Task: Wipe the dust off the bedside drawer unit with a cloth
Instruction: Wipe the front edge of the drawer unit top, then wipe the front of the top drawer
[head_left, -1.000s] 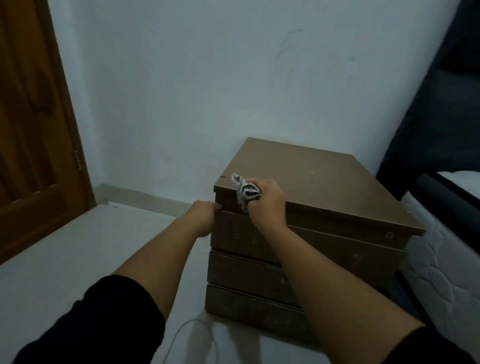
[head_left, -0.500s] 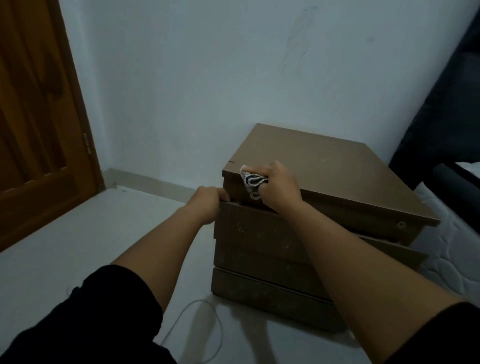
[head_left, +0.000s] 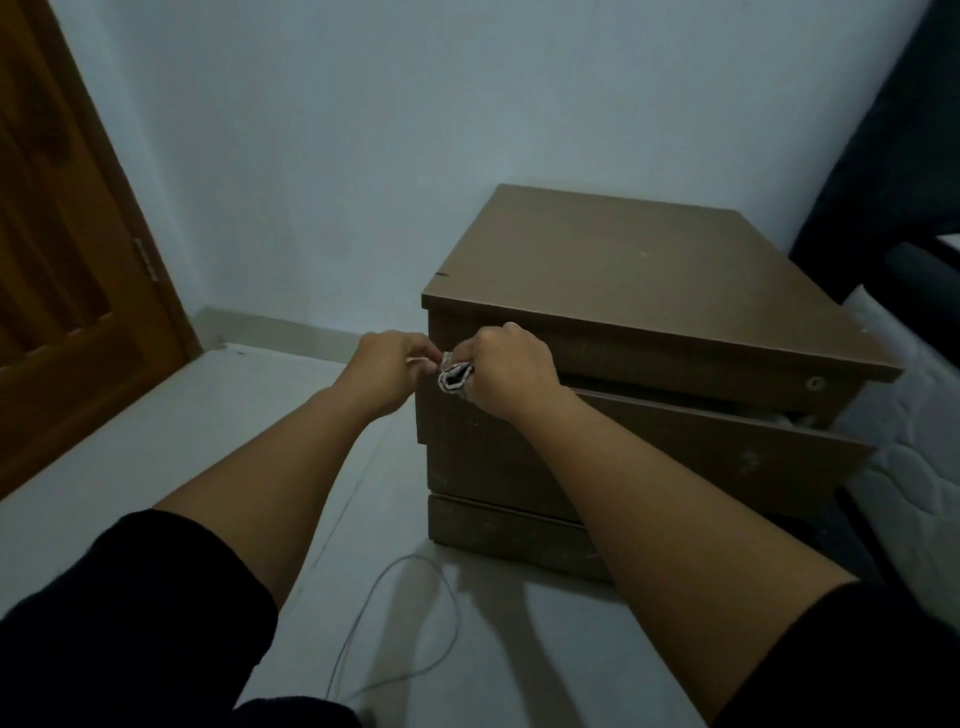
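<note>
The brown bedside drawer unit (head_left: 639, 270) stands on the floor against the white wall. Its top drawer (head_left: 727, 447) is pulled out at an angle, further out on the right side. My right hand (head_left: 506, 366) is shut on a bunched black-and-white striped cloth (head_left: 454, 376), held at the left end of the top drawer front, just below the unit's top edge. My left hand (head_left: 392, 366) is at the drawer's left corner, its fingertips touching the cloth. Whether it grips the cloth or the drawer corner is unclear.
A brown wooden door (head_left: 67, 291) fills the left side. A bed with a white mattress (head_left: 904, 467) and dark headboard (head_left: 893, 156) sits right of the unit. A thin white cable (head_left: 410, 629) loops on the pale floor in front of the unit.
The top drawer has slid further out. My right hand with the cloth dropped from the unit's top edge down to the drawer front. My left hand stayed at the drawer's left corner.
</note>
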